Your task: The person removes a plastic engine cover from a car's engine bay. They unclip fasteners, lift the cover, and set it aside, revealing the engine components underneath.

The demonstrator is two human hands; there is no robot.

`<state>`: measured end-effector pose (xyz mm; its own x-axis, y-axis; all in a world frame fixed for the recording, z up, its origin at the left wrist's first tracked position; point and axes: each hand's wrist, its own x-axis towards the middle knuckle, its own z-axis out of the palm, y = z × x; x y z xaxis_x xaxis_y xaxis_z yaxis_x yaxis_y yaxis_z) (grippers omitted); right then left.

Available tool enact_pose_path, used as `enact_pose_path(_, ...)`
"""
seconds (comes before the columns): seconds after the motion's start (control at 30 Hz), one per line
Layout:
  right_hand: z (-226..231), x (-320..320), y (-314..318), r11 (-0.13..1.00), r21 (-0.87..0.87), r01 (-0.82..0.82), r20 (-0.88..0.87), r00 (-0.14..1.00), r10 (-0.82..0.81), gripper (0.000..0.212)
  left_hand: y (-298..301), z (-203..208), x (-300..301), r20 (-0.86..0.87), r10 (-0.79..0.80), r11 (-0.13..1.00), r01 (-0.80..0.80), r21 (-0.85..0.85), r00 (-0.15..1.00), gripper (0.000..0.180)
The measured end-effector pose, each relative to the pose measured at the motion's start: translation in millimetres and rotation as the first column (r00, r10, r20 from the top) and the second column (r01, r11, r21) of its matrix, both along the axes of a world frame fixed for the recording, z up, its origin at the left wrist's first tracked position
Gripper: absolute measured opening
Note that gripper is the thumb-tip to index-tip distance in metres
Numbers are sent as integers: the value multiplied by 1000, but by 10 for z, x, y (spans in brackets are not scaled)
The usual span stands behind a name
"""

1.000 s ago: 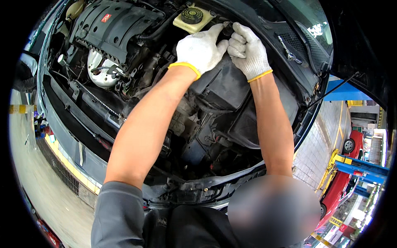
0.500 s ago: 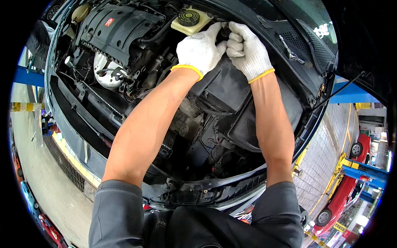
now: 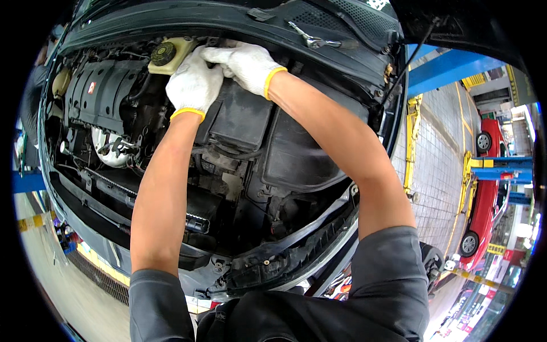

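Both my hands wear white knit gloves with yellow cuffs and meet deep in the engine bay, near its rear edge. My left hand (image 3: pixel 195 86) is closed, its fingertips beside the cream fluid reservoir (image 3: pixel 183 50) with the black round cap (image 3: pixel 163 53). Reaching across from the right, my right hand (image 3: pixel 246 65) has its fingers curled, its thumb side against the left hand's fingertips. Whatever the fingers grip is hidden behind the gloves. Just below the hands lies a black rectangular box lid (image 3: pixel 242 117).
A ratchet wrench (image 3: pixel 312 40) lies on the black cowl panel behind the bay. The dark engine cover (image 3: pixel 98 91) is at left, a larger black housing (image 3: pixel 313 151) at right. A prop rod (image 3: pixel 405 65) slants up at the right. Beyond stands a red car (image 3: pixel 484 196) by blue lift parts.
The view has turned and shifted right, so the car appears farther left. My right forearm now slants more across the bay, and the right hand overlaps the left hand's fingertips.
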<state>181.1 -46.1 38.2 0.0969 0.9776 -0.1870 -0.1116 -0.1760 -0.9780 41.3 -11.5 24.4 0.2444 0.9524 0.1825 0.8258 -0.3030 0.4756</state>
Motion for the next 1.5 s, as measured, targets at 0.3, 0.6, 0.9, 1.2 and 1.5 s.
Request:
enact_pose_path(0.3, -155, 72, 109, 998, 9, -55, -91, 994, 56, 44, 1, -2, 2, -36, -21, 999, 22, 37, 999, 57)
enact_pose_path(0.6, -336, 112, 166, 997, 78, -21, -313, 949, 44, 27, 8, -27, 5, -45, -34, 999, 36, 40, 998, 35)
enact_pose_path(0.9, -155, 6, 104, 993, 102, -51, -408, 909, 88, 22, 27, -158, -82, 27, -94, 984, 89, 157, 995, 34)
enact_pose_path(1.2, -132, 40, 101, 995, 91, -42, -399, 914, 75, 26, 50, -201, -94, 12, -125, 971, 120, 205, 992, 33)
enact_pose_path(1.5, -220, 90, 137, 991, 119, -56, -458, 883, 104, 31, 74, -401, -26, 52, -70, 910, 43, 412, 996, 32)
